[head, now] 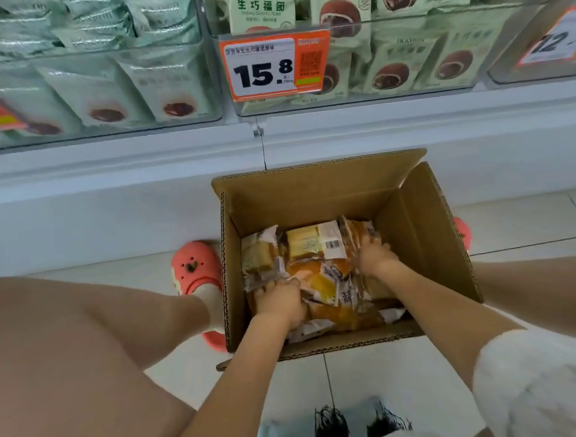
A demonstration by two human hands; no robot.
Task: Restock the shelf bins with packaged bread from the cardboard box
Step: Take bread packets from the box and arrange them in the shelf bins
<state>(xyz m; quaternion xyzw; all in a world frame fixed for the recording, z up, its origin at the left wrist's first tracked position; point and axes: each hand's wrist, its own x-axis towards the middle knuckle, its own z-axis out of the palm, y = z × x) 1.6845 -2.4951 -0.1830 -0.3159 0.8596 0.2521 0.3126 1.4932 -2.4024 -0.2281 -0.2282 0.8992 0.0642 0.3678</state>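
The cardboard box (315, 197) stands on the floor (402, 378) before the shelf bins (357, 96), which lie at twelve o'clock. Packaged bread (314, 247) lies inside. A shoe (196, 267) sits at the box's nine o'clock.

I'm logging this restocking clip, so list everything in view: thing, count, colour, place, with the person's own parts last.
cardboard box: one, brown, open on the floor below the shelf
bread packs: several, count unclear, yellow-orange in clear and white wrap, inside the box
shelf bins: at least three, clear, along the top
green packets: many, pale green with brown buns pictured, in the bins
price tag: one, orange and white, reads 15.8, on the middle bin
floor tiles: white
clogs: two, coral pink, either side of the box
left hand: gripping packs in the box
right hand: fingers curled into the packs
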